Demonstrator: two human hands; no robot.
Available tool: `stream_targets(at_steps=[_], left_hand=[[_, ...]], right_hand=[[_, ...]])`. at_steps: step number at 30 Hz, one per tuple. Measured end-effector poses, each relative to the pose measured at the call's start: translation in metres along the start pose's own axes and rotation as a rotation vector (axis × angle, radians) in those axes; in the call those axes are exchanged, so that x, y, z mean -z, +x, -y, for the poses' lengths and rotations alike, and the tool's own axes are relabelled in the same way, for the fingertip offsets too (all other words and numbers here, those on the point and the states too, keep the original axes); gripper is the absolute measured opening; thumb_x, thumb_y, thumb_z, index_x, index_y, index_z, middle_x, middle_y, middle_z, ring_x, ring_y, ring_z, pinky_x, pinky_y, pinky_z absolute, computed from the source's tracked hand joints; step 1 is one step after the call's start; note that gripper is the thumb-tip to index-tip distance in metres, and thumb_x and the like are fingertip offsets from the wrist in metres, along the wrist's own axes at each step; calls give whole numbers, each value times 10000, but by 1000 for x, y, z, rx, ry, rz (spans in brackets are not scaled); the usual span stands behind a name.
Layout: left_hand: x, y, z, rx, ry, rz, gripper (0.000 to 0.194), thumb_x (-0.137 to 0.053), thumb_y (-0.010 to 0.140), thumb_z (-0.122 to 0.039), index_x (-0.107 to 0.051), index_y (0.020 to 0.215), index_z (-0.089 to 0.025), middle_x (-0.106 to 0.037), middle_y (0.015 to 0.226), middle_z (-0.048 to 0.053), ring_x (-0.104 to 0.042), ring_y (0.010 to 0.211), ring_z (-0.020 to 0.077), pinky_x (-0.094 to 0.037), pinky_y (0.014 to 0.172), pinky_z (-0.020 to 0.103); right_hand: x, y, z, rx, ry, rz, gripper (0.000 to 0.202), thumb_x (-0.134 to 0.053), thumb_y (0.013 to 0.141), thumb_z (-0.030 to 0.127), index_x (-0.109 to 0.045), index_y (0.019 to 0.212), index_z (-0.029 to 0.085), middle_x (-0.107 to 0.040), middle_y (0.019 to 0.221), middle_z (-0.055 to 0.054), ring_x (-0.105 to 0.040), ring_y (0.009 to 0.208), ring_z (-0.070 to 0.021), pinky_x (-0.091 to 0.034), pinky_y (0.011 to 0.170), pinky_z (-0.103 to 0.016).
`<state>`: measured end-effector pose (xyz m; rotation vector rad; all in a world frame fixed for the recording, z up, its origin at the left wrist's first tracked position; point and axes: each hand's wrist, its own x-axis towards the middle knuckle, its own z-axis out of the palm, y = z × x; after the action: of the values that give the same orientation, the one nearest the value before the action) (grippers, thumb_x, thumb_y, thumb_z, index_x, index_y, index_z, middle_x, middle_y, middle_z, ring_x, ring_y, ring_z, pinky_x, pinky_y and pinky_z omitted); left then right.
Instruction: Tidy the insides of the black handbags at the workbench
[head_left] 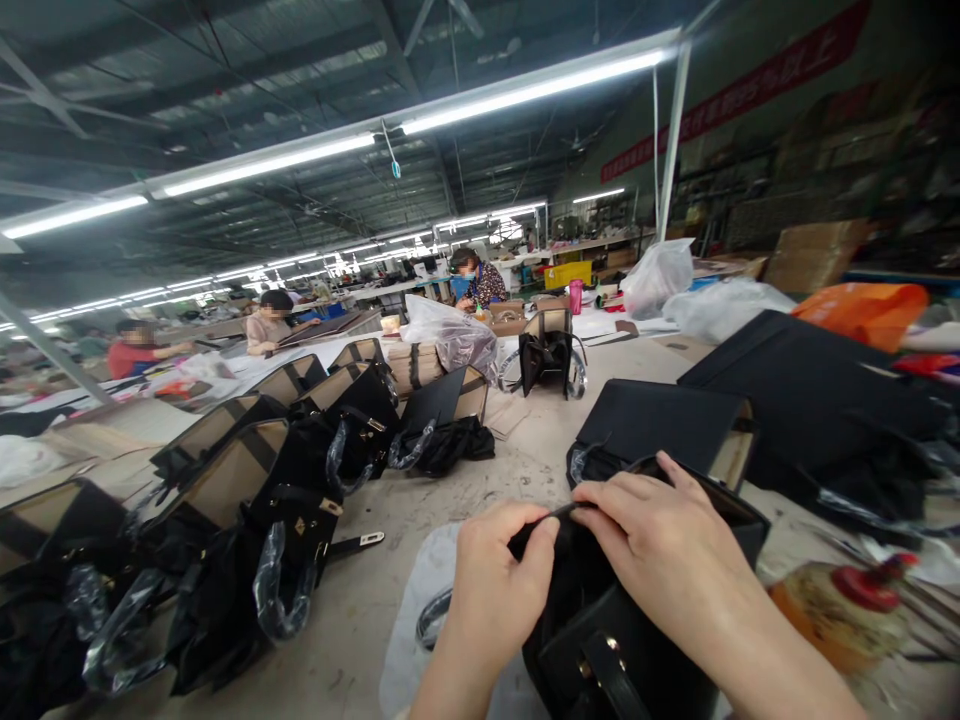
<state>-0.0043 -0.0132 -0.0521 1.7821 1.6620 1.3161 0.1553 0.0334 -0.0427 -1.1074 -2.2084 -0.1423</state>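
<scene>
A black handbag [637,640] with gold hardware and a strap on its front stands on the worktable right before me. My left hand [506,570] pinches the bag's upper edge between thumb and forefinger. Close beside it, my right hand [652,540] grips the same edge, thumb below and fingers on top, with the little finger raised. Both hands hide part of the bag's opening. Under the bag's left side lies a whitish sheet [420,610], with a plastic-wrapped handle [433,618] on it.
Several black handbags [292,520] with beige panels line the left. Another black bag [660,420] lies just behind mine, and a further bag [547,355] stands farther back. At right sit a stained bottle with a red cap [847,610] and large black pieces [817,400]. Co-workers [484,280] sit beyond.
</scene>
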Motion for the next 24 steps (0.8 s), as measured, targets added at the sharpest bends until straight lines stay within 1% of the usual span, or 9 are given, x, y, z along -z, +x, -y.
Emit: stream_targets(at_steps=[6, 14, 17, 19, 21, 24], left_hand=[[-2, 1, -3, 83, -10, -26, 121, -585, 792, -172, -692, 737, -183, -674, 701, -11, -594, 672, 131, -426, 625, 231], [0, 4, -4, 133, -90, -18, 137, -604, 762, -168, -658, 637, -155, -600, 595, -24, -528, 596, 110, -386, 561, 206], [3, 4, -4, 177, -160, 29, 124, -606, 774, -195, -687, 688, -157, -631, 631, -14, -549, 626, 119, -403, 569, 201], [5, 2, -4, 227, -219, 76, 105, -617, 774, -209, -712, 769, -165, -676, 704, -4, -581, 677, 130, -432, 601, 198], [6, 1, -2, 257, -265, 109, 126, -631, 765, -206, -725, 843, -175, -710, 785, 3, -609, 735, 141, -459, 651, 198], [6, 0, -1, 259, -283, 116, 163, -641, 753, -204, -732, 887, -179, -729, 834, 11, -628, 767, 152, -475, 682, 202]], right_hand=[[2, 0, 0, -10, -5, 18, 107, -590, 841, 210, -668, 890, 265, -673, 755, 40, -641, 722, -172, -283, 1028, -521], [1, 0, 1, -10, -15, 18, 143, -541, 869, 219, -675, 884, 267, -671, 741, 32, -635, 709, -168, -275, 1025, -520], [1, 0, 1, -14, -15, 20, 136, -553, 863, 216, -674, 895, 266, -680, 770, 28, -639, 730, -170, -263, 1035, -526], [1, 0, 1, -18, -7, 23, 130, -567, 855, 209, -675, 897, 268, -684, 786, 30, -641, 741, -170, -259, 1039, -530], [1, 0, 0, -23, 2, 30, 121, -583, 847, 204, -675, 890, 268, -679, 774, 36, -640, 735, -169, -266, 1035, -535], [2, 1, 1, -34, 13, 33, 107, -608, 834, 197, -676, 876, 267, -671, 754, 42, -640, 726, -171, -271, 1032, -541]])
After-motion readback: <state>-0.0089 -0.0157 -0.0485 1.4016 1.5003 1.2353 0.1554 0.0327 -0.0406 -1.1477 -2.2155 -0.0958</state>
